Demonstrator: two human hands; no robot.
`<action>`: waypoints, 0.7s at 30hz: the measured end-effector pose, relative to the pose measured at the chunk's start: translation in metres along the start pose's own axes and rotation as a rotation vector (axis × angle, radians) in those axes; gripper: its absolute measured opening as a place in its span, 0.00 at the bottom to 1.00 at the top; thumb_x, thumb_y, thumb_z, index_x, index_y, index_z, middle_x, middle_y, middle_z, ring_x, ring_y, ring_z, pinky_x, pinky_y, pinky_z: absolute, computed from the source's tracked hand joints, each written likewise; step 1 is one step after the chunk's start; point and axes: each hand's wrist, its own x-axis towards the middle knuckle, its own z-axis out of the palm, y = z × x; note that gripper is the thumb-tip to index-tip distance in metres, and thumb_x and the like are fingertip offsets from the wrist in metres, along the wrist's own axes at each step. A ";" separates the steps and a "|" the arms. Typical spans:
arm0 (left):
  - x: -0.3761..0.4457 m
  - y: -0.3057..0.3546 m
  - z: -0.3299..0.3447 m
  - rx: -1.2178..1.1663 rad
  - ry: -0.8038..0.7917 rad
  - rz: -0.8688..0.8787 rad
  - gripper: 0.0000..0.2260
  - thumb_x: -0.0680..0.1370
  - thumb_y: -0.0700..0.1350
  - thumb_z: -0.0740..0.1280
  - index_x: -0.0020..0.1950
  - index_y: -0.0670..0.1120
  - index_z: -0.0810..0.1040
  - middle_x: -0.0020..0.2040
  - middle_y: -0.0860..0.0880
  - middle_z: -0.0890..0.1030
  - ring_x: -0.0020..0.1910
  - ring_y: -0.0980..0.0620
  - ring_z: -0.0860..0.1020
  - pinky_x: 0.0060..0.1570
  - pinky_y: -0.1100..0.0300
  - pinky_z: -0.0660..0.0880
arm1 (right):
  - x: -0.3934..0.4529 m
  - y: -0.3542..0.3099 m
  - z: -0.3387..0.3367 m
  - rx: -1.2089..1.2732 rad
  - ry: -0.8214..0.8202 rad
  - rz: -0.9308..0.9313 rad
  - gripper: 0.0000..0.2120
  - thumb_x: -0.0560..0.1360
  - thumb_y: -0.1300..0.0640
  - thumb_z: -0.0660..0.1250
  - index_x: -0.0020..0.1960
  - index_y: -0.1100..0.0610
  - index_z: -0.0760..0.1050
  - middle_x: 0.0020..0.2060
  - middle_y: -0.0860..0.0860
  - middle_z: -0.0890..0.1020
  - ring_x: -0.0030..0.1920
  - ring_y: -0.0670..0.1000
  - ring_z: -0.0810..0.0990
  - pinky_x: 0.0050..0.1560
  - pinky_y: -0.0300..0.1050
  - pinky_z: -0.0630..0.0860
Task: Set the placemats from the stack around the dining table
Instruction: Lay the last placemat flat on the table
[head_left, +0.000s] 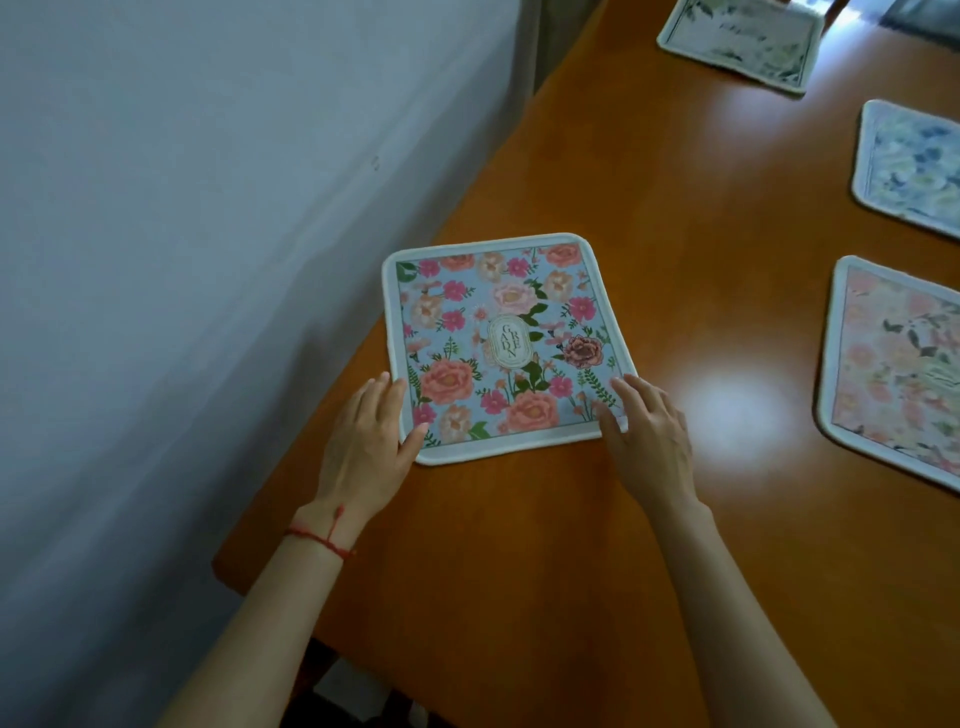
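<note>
Here left hand (370, 437) flat, open, on floral placemat (503, 345) corner | right hand (645, 432) open, seemingly touching opposite corner

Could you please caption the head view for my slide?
Both hands rest on a floral placemat on the wooden table.

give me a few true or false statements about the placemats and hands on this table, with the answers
1. Both hands touch the near corners of the blue floral placemat. True: the left hand and right hand rest there.
2. The placemat is lifted off the table. False: it lies flat on the wood.
3. Three other placemats are in view at the right. True: a green leafy placemat, a pale blue placemat and a pink placemat.
4. A red string bracelet is on the right wrist. False: it is on the left wrist.
5. The mats overlap each other. False: they lie apart.
</note>
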 end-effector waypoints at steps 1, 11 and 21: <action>0.003 0.001 0.003 -0.031 -0.005 -0.030 0.27 0.79 0.52 0.57 0.74 0.41 0.56 0.75 0.41 0.59 0.74 0.44 0.56 0.71 0.54 0.53 | 0.006 0.002 0.001 0.011 -0.013 0.025 0.19 0.76 0.54 0.64 0.64 0.63 0.71 0.63 0.61 0.74 0.64 0.61 0.71 0.61 0.58 0.68; 0.023 0.003 0.025 -0.396 0.014 -0.294 0.27 0.78 0.50 0.62 0.73 0.42 0.59 0.69 0.42 0.67 0.69 0.44 0.66 0.64 0.47 0.69 | 0.042 0.012 0.013 0.134 -0.096 0.211 0.18 0.78 0.55 0.58 0.67 0.60 0.69 0.67 0.58 0.69 0.67 0.59 0.66 0.63 0.55 0.68; 0.041 0.009 0.023 -0.716 0.143 -0.465 0.23 0.76 0.37 0.66 0.70 0.43 0.66 0.63 0.44 0.75 0.59 0.51 0.74 0.39 0.71 0.71 | 0.057 0.007 0.017 0.306 -0.021 0.378 0.23 0.75 0.60 0.65 0.69 0.61 0.67 0.61 0.57 0.72 0.62 0.56 0.70 0.59 0.52 0.73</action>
